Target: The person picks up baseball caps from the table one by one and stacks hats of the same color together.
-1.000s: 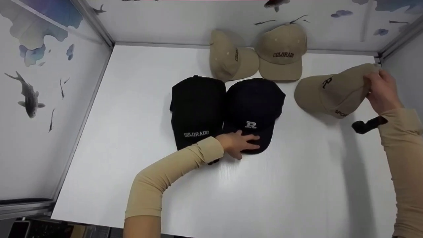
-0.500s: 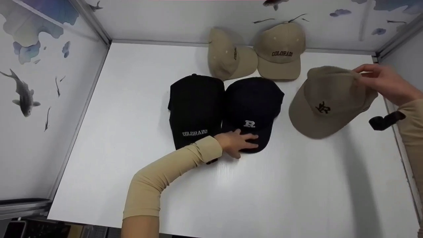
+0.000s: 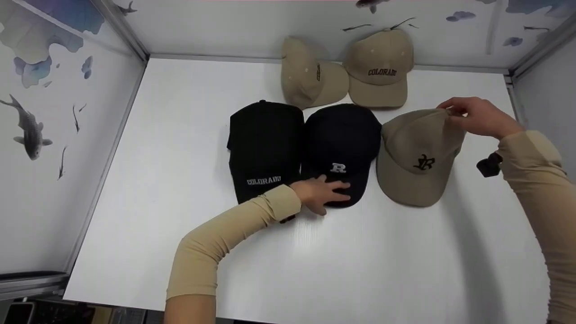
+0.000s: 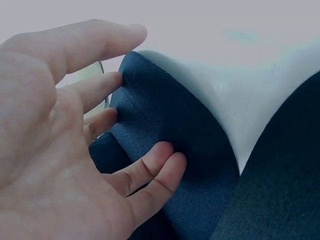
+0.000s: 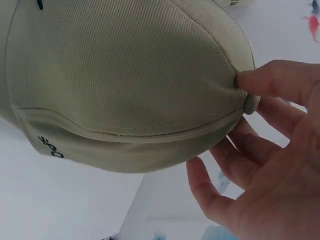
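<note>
Five caps show on the white table (image 3: 382,270): one black cap (image 3: 266,139), one navy cap (image 3: 343,135) and three beige ones. Two of the beige are a sideways-turned cap (image 3: 302,76) and a forward-facing cap (image 3: 380,58), together at the back with their brims meeting, each lettered COLORADO; the third is the R-marked beige cap (image 3: 416,144), just beside the navy one on its right. Two hands are at work. The left hand (image 3: 320,194) lies wide, fingers spread and gripping nothing, fingertips touching the brim of the navy cap, below its white R. Its forearm crosses the lower edge of the black cap and hides part of that brim. The right hand (image 3: 481,116) is drawn in narrow, thumb and fingers pinching the top of the R-marked beige cap by the crown, its brim toward the near side; whether that brim rests on the table I cannot tell. The right wrist view shows part of some lettering on this cap's side. Printed panels enclose the table: a left panel (image 3: 103,81), a back panel (image 3: 247,27) and a right panel (image 3: 549,81).
</note>
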Demonstrator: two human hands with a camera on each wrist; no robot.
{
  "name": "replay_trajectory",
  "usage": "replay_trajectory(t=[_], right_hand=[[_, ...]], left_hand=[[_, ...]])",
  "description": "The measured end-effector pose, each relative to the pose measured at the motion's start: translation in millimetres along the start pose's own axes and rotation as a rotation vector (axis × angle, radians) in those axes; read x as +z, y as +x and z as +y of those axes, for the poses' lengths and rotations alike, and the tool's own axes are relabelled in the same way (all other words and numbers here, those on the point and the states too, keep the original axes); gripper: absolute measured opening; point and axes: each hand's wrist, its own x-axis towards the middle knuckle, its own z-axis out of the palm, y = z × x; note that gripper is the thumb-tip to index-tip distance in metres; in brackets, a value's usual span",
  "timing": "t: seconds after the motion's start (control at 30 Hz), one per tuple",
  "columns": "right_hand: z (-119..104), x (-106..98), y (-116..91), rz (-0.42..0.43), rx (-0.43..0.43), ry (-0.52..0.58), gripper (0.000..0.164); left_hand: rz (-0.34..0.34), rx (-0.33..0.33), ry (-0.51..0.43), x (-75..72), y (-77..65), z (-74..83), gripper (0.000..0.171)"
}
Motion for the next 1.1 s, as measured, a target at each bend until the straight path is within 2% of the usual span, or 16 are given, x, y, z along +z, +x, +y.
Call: replay_trajectory(t=[0.13,0.27,0.4,0.53,0.63,0.73,0.83,0.97,1.1], right_hand=[[-0.8,5.7,8.6,0.010,-0.044,-0.084,0.030],[1.4,12.5,8.8,0.026,-0.031,-0.115,0.035],[4.0,21.8,0.8,0.058,0.001,-0.076,0.046],[4.2,36.8,-13.1,0.127,-0.017,-0.001,0.052],[4.4,53.9,-27.7,0.216,-0.056,0.043,0.048],[6.1,74.7,-44.5,0.282,-0.060,0.080,0.038],[9.5,95.5,-60.6,0.238,0.005,0.155,0.032],[18.9,123.4,-75.8,0.117,0.134,0.286,0.040],[29.3,148.0,-84.3,0.125,0.191,0.286,0.051]], left_hand=[[-0.001,-0.005,-0.008,0.6,0.6,-0.4,0.072],[0.002,-0.002,-0.004,1.1,1.8,-0.4,0.073],[0.005,0.001,0.002,1.2,0.7,-0.6,0.074],[0.010,0.008,0.015,1.8,-0.9,-0.7,0.076],[0.019,0.020,0.017,2.5,-1.5,-0.8,0.076],[0.028,0.026,0.013,3.8,-1.5,-1.5,0.076],[0.029,0.025,-0.007,5.0,-1.6,-2.9,0.076],[0.019,0.008,-0.044,5.3,-1.8,-3.9,0.076],[0.017,0.006,-0.047,3.8,-1.2,-2.5,0.077]])
